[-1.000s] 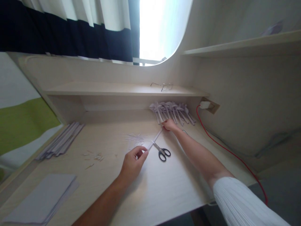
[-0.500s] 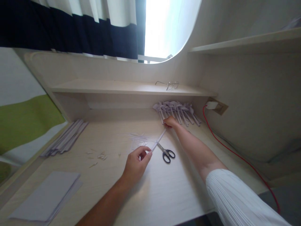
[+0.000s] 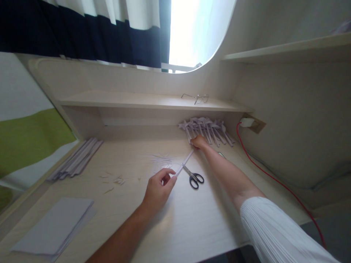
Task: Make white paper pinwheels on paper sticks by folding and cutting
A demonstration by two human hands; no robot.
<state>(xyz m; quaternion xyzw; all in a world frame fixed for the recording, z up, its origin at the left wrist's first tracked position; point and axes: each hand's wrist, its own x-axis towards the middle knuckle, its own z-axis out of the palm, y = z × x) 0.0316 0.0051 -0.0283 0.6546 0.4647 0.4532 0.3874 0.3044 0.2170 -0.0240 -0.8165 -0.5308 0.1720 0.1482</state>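
A pale desk (image 3: 192, 226) runs under a low shelf (image 3: 131, 101) and a bright window. A thin paper stick (image 3: 184, 163) lies slanted at mid-desk: the left hand (image 3: 159, 189) pinches its near end between thumb and forefinger, and the right hand (image 3: 199, 142) closes its fingers on the far end, beside a pile of finished sticks (image 3: 207, 129). Scissors (image 3: 193, 176) lie just beside the stick. Paper sheets (image 3: 55, 226) sit at the near left.

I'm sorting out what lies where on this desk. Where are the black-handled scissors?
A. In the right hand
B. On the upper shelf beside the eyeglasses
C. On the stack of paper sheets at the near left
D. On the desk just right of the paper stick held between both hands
D: the scissors lie flat on the desk, beside the paper stick that runs from the left hand to the right hand.
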